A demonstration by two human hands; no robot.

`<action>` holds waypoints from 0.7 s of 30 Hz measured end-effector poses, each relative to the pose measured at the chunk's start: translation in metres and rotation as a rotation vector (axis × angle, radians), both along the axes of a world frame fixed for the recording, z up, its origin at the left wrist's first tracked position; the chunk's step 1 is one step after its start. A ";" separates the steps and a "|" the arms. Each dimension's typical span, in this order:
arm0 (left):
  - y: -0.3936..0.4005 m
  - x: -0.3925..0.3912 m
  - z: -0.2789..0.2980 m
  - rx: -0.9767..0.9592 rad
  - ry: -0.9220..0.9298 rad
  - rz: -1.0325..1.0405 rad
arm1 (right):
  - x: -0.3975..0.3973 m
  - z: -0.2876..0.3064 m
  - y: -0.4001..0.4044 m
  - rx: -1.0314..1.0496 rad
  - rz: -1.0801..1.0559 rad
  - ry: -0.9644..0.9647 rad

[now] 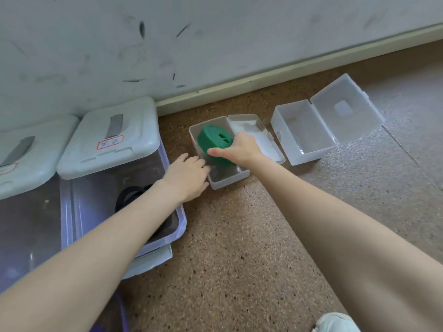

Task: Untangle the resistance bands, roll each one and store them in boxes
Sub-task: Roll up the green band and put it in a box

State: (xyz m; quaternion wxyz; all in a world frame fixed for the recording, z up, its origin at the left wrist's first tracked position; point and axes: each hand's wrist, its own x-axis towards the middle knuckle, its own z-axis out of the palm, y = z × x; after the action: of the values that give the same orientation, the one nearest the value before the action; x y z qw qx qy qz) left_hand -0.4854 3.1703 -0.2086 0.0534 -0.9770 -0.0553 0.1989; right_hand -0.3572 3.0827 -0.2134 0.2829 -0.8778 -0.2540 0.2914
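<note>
Head view: the right hand grips the rolled green band inside a small clear box on the floor — lid open. The left hand, fingers straight, touches the box's 9 o'clock wall. At 3 o'clock, a second open box (empty); black bands lie in the bin.

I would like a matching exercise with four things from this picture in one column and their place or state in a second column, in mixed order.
Things:
1. green rolled band
2. black band
3. right-hand small box
4. left hand

States:
A. open, nothing visible inside
B. inside the large clear bin
C. steadies the nearer small box
D. held by the right hand

Pairs: 1-D, 2-B, 3-A, 4-C
</note>
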 end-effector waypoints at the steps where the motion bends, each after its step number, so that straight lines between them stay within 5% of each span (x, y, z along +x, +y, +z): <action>1: 0.000 0.000 0.000 0.013 -0.018 0.005 | -0.003 -0.006 0.001 -0.021 0.010 -0.063; 10: -0.006 -0.007 0.002 0.116 -0.018 0.064 | -0.033 -0.032 -0.005 -0.202 0.092 -0.404; 21: -0.007 -0.006 0.003 0.068 0.015 0.111 | -0.035 -0.038 0.007 -0.373 0.143 -0.566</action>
State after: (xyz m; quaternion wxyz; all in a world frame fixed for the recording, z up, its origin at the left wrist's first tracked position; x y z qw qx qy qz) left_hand -0.4915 3.1632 -0.2060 0.0759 -0.9686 -0.1156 0.2067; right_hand -0.3924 3.0899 -0.2510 0.0146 -0.9404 -0.3255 0.0970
